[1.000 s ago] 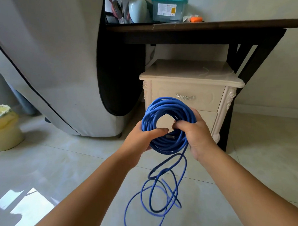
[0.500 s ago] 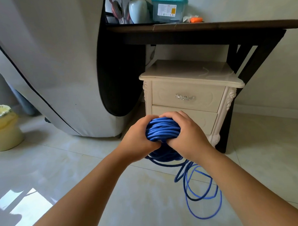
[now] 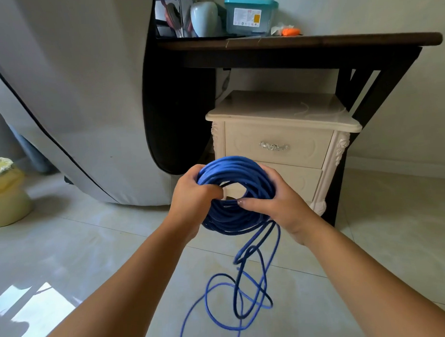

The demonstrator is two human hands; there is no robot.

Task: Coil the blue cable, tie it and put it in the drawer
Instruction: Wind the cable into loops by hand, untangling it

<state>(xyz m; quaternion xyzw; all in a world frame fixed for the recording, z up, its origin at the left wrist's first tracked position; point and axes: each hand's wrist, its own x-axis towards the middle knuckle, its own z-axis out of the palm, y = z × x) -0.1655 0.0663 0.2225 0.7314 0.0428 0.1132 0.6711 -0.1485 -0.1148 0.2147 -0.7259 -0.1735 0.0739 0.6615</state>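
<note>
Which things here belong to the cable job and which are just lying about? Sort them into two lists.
Job: blue cable, partly coiled, tail hanging loose; left hand and right hand gripping the coil; nightstand drawers, shut.
Lying about: yellow bin; teal-lidded box; pale vase; orange item; dark table.

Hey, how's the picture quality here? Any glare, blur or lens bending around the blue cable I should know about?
Head view: sunlight glares off the tiled floor at lower left. Head view: the blue cable is sharp where the left hand and right hand grip the coil, but its dangling loops are slightly motion-blurred. Head view: the wide-angle lens stretches things toward the corners.
</note>
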